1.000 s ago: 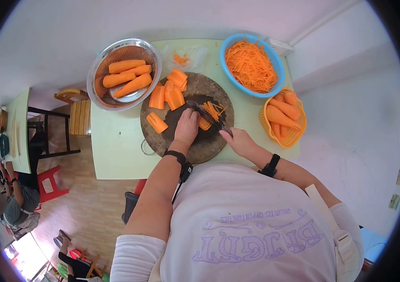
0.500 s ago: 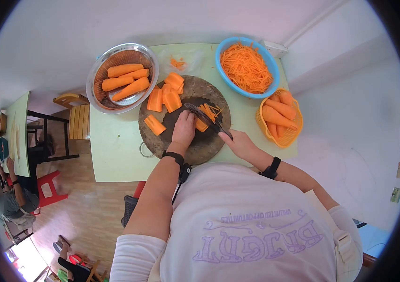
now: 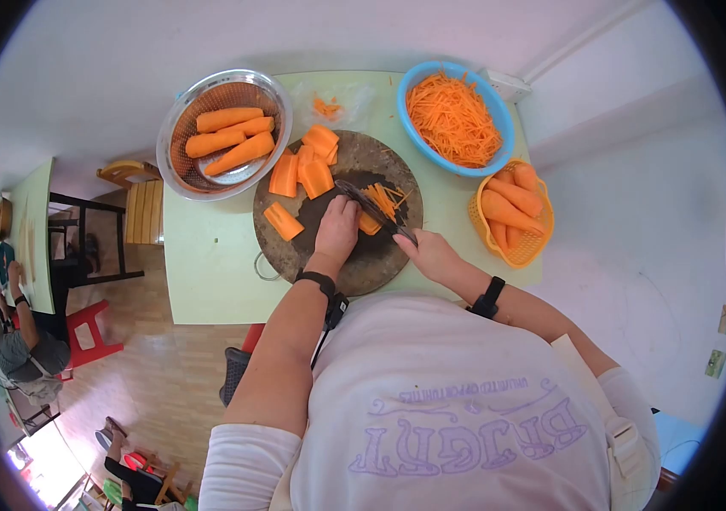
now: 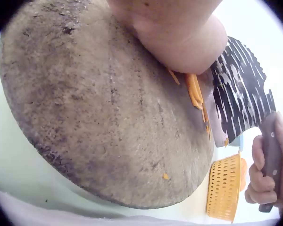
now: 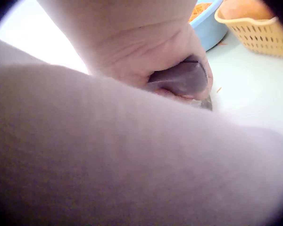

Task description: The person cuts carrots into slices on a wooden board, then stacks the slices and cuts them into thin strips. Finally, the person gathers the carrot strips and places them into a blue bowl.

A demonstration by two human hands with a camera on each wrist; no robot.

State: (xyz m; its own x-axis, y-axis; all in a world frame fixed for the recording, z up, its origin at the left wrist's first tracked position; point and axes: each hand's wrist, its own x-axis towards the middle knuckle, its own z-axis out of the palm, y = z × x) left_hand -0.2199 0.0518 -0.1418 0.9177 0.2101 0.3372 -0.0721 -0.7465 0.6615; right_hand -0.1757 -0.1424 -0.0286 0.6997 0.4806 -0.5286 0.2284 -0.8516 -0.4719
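Note:
On the round wooden chopping board (image 3: 380,268), my left hand (image 3: 337,228) holds down a carrot piece (image 3: 369,224) right beside the blade, fingers bent; the fingertips are largely hidden. My right hand (image 3: 433,255) grips the handle of a dark kitchen knife (image 4: 240,87), its broad, patterned blade upright against the left fingers. Thin carrot strips (image 3: 390,198) lie on the blade's far side. Thick carrot slabs (image 3: 314,177) are grouped at the board's upper left, with one slab (image 3: 284,221) apart. In the right wrist view, the knife handle (image 5: 186,77) sits within the curled palm.
A metal bowl (image 3: 167,170) with several peeled carrots stands at the table's back left. At the back right are a blue basin (image 3: 411,140) of carrot shreds and a yellow basket (image 3: 516,255) of whole carrots. A plastic bag (image 3: 359,102) lies behind the board.
The head view shifts slightly and returns. Both hands keep their places at the board, with the knife still beside the left fingers; the carrot slabs have not moved.

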